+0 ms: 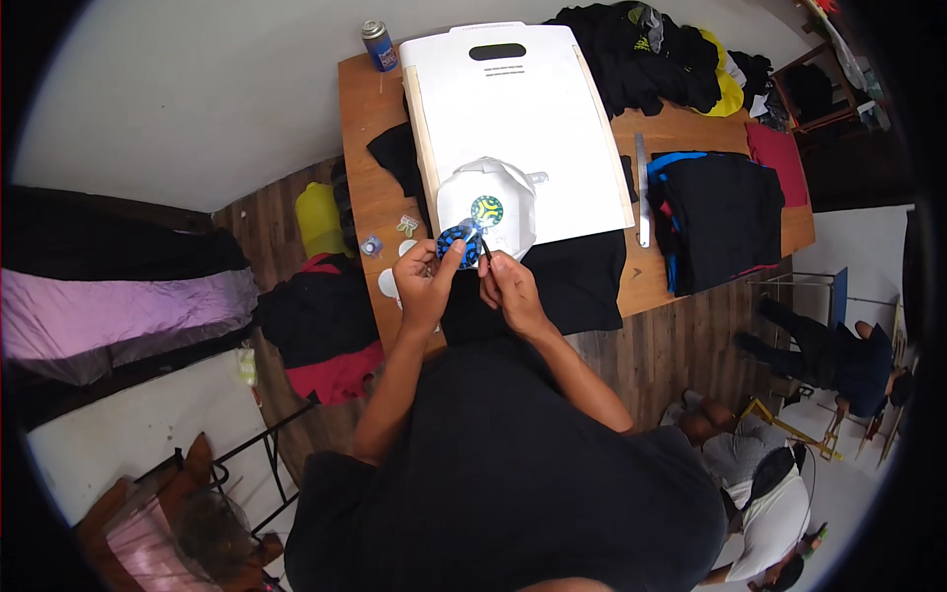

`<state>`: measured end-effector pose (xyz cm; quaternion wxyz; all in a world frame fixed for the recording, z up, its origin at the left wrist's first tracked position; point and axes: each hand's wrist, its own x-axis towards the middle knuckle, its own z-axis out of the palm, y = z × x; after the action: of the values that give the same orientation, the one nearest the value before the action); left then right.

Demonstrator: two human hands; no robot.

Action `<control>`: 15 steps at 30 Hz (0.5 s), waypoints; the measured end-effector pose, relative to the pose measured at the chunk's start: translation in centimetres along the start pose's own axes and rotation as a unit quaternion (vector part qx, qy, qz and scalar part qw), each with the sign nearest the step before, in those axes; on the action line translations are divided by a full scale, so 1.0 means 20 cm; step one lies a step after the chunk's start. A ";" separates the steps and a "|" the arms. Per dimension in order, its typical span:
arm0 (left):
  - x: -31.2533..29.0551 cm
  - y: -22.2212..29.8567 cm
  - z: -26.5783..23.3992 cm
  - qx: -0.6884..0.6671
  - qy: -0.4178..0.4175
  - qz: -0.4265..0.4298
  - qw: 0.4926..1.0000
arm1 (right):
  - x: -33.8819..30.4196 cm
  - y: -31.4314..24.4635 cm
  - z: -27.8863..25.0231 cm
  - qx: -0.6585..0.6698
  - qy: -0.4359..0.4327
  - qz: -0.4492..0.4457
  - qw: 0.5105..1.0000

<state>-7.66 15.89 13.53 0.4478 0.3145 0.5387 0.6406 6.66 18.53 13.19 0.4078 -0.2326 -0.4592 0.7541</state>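
Observation:
My left hand (426, 284) is closed on a round blue-and-black patterned patch (453, 252), its thumb lying across the front. Close beside it, the fingers of my right hand (514, 293) pinch a thin dark tool (485, 249) whose tip meets the right edge of the patch; its exact kind is too small to tell. Just beyond my hands, a round green-and-yellow patch (486, 212) lies on a crumpled white plastic sheet (513, 232). That sheet rests over the near end of a large white board (508, 123) with a dark slot at its far end.
Black cloth (582, 286) hangs at the wooden table's (380, 178) front. A spray can (378, 45) stands far left; a metal ruler (643, 192) and folded dark garments (715, 217) lie right. White discs (389, 283) sit by my left hand. Other people (774, 493) are at lower right.

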 end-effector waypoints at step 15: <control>0.00 -0.01 -0.01 -0.007 -0.014 0.029 0.999 | 0.00 0.00 0.00 0.002 -0.004 0.005 1.000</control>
<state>-7.81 15.75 13.28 0.4387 0.3358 0.5182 0.6529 6.69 18.50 13.09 0.4029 -0.2312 -0.4580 0.7580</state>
